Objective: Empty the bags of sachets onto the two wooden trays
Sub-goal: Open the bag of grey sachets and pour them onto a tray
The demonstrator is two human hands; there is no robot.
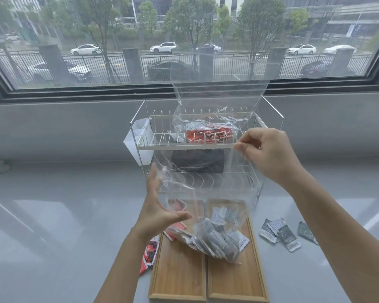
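Note:
A clear plastic bag [208,193] hangs over two wooden trays, the left tray [177,278] and the right tray [236,281], which lie side by side. My right hand [269,154] pinches the bag's upper edge. My left hand [160,206] is at the bag's left side with fingers spread, touching the film. Grey sachets [217,239] bunch in the bag's low end, resting on the trays. Red sachets [177,230] lie under the bag on the left tray. A second clear bag [208,119] with red sachets [208,135] sits on the rack's top shelf.
A white wire rack [184,146] with a white side cup [140,141] stands behind the trays under the window. A dark packet [197,160] lies on its lower shelf. Loose grey sachets [280,234] lie on the counter right of the trays, red ones [149,254] left.

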